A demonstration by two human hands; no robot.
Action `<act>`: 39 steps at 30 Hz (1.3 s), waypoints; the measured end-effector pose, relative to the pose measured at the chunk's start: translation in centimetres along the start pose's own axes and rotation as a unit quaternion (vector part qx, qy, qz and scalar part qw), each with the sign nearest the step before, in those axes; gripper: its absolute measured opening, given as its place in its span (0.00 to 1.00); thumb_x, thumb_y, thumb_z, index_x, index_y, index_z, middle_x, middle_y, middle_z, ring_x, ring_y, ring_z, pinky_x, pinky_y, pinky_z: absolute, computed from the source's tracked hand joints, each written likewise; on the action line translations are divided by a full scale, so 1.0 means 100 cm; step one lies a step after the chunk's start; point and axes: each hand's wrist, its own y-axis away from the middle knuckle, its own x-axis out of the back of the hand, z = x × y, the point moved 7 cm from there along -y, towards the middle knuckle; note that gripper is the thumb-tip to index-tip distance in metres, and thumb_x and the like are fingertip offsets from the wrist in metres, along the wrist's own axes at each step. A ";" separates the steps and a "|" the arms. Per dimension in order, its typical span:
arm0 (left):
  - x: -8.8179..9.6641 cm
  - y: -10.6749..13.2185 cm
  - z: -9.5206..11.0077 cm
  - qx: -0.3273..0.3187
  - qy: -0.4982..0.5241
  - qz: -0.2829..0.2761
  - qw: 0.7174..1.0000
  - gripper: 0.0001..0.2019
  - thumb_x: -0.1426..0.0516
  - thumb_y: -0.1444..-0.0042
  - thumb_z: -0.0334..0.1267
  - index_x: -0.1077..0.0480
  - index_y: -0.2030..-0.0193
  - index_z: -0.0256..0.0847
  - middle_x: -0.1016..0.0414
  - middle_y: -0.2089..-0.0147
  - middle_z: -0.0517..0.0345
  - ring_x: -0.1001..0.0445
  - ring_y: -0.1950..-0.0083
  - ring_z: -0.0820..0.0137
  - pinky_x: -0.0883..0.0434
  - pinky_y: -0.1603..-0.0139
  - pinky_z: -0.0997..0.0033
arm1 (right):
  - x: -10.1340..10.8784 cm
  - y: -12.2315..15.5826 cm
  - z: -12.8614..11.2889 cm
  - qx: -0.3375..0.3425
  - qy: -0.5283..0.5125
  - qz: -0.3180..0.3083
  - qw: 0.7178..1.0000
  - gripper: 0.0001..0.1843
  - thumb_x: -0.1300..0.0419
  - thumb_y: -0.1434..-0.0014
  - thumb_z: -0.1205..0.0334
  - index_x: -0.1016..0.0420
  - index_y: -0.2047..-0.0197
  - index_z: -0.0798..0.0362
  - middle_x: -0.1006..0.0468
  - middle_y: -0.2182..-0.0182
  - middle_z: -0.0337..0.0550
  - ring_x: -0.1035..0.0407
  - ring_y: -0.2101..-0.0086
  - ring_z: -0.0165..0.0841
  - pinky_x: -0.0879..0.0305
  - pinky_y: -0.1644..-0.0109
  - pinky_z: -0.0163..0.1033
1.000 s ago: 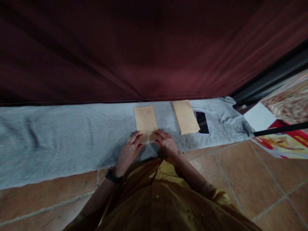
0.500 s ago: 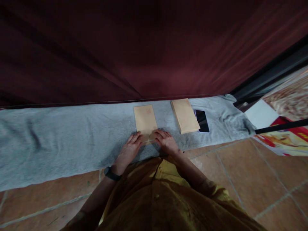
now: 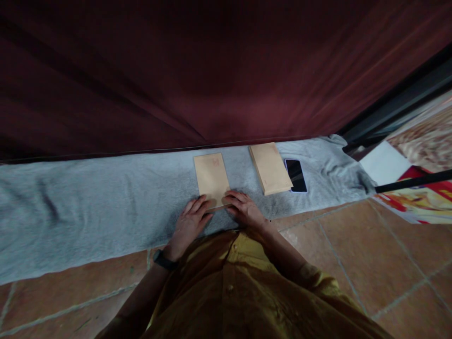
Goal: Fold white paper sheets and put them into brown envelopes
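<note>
A brown paper envelope (image 3: 212, 172) with a small red print near its far right corner lies flat on the grey cloth. My left hand (image 3: 190, 216) is at its near left corner, fingers on top and the thumb by the near edge. At the near right corner, my right hand (image 3: 245, 207) has its bent fingers on the paper; its thumb is mostly hidden. To the right rests a stack of similar brown envelopes (image 3: 270, 167).
A phone (image 3: 295, 175) with a dark screen lies just right of the stack. The grey cloth (image 3: 88, 202) covers a long narrow surface. Behind it hangs a dark red curtain (image 3: 226, 84). A black bar (image 3: 413, 182) and printed packaging (image 3: 423, 202) are at the right, above the tiled floor (image 3: 353, 245).
My hands stay at the envelope's near corners, with the left thumb slightly shifted. A pale line across the near end no longer shows, and the edge looks plain. The view has tilted slightly.
</note>
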 end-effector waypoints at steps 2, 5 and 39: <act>-0.001 0.000 0.000 0.010 0.007 0.009 1.000 0.19 0.47 0.31 0.43 0.27 0.36 0.45 0.30 0.30 0.50 0.32 0.32 0.55 0.34 0.30 0.51 | 0.000 0.001 0.001 -0.007 -0.009 0.008 1.000 0.18 0.41 0.29 0.63 0.25 0.38 0.48 0.27 0.36 0.48 0.33 0.37 0.40 0.37 0.33 0.50; 0.000 -0.002 0.001 0.021 0.016 0.028 0.999 0.18 0.48 0.30 0.41 0.25 0.39 0.44 0.27 0.32 0.51 0.31 0.33 0.55 0.33 0.30 0.51 | -0.002 0.000 0.005 -0.022 -0.015 0.032 0.999 0.16 0.43 0.28 0.64 0.22 0.40 0.48 0.25 0.38 0.48 0.31 0.39 0.39 0.36 0.34 0.49; -0.030 0.013 0.034 -0.093 -0.079 0.015 0.992 0.22 0.54 0.30 0.34 0.30 0.35 0.31 0.28 0.32 0.42 0.32 0.28 0.58 0.32 0.29 0.57 | -0.043 0.007 -0.036 0.029 0.049 0.040 0.998 0.26 0.48 0.26 0.58 0.35 0.29 0.59 0.30 0.33 0.56 0.36 0.34 0.41 0.39 0.27 0.50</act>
